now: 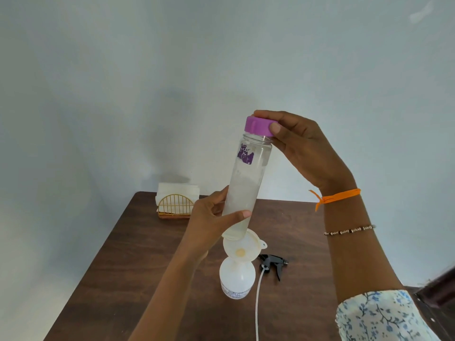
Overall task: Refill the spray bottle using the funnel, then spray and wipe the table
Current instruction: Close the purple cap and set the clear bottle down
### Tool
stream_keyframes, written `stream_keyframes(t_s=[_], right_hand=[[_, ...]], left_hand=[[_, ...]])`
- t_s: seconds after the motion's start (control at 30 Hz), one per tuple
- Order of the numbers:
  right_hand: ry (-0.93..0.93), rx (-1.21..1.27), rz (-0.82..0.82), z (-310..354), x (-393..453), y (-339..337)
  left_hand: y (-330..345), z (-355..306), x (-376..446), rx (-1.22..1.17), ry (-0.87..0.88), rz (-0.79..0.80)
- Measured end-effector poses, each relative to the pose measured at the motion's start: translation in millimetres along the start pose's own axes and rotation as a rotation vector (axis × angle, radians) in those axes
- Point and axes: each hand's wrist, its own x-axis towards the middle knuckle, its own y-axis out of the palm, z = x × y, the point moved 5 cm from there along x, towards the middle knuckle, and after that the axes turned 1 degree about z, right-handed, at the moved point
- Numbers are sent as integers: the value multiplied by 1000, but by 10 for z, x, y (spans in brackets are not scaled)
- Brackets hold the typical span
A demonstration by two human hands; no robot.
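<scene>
While my left hand (209, 215) grips the clear bottle (246, 183) mid-frame, its purple label unreadable, my right hand (302, 146) clasps its purple cap (258, 126); below, funnel (242, 247) sits in spray bottle (236, 279), print illegible.

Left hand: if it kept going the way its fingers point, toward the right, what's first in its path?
The clear bottle itself: the left hand already grips its lower body. Beyond it looks free, though depth is unclear.

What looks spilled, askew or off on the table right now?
No spill shows. The funnel sits tilted in the spray bottle, leaning toward the right, so a pour could miss. The sprayer head lies loose beside it, as expected. The clear bottle is tilted, purple cap on.
</scene>
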Motion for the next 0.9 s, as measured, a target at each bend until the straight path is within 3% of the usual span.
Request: stream_keyframes(t_s=[0.17,0.47,0.6,0.77,0.9], right_hand=[[-6,55,51,44,-9,-46],[-81,122,-88,29,32,-74],[-97,161,-32,85,51,-65],[-42,-144,-27,174,106,-101],[26,-316,-162,217,131,-88]], left_hand=[[42,-17,-11,-77,0,108],[91,-101,35,-121,26,190],[81,-161,64,-144,24,239],[50,-182,120,-103,57,172],[63,-186,130,-21,116,65]])
